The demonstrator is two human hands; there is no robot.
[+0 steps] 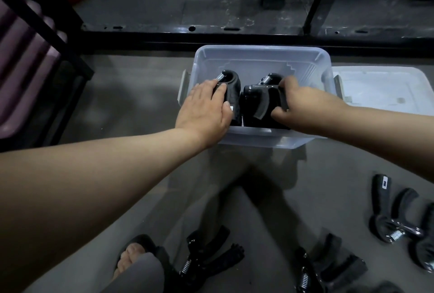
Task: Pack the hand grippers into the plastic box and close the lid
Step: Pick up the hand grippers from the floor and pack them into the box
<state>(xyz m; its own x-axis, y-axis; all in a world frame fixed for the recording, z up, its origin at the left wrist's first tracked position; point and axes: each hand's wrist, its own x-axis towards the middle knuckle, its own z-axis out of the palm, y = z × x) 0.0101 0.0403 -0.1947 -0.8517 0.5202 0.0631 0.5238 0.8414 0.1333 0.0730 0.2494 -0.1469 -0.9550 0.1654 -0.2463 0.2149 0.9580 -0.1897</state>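
Black foam-and-plastic handles with bright steel coil springs mark every hand gripper you are packing; two groups of them already stand inside the plastic box, which is clear, pale and open-topped, sitting on the grey floor in front of you; grey latches hang at its two short ends. Your left hand lies flat over the left gripper in the box, fingers spread and pressing down on its handle, fingertips close beside its spring, thumb along the inner edge of the handle; the hand covers rather than grasps, so the fingers are apart and not closed round anything. Your right hand is curled about the right gripper in the box, thumb under the grey curved handle and fingers hooked over the top near its spring; the grip is closed on that handle. Both packed grippers touch each other at the middle of the box, springs pointing away from you. White and flat, the lid lies on the floor just beside the box on your right; loose grippers on the floor wait near your sandalled foot, well apart from the box.
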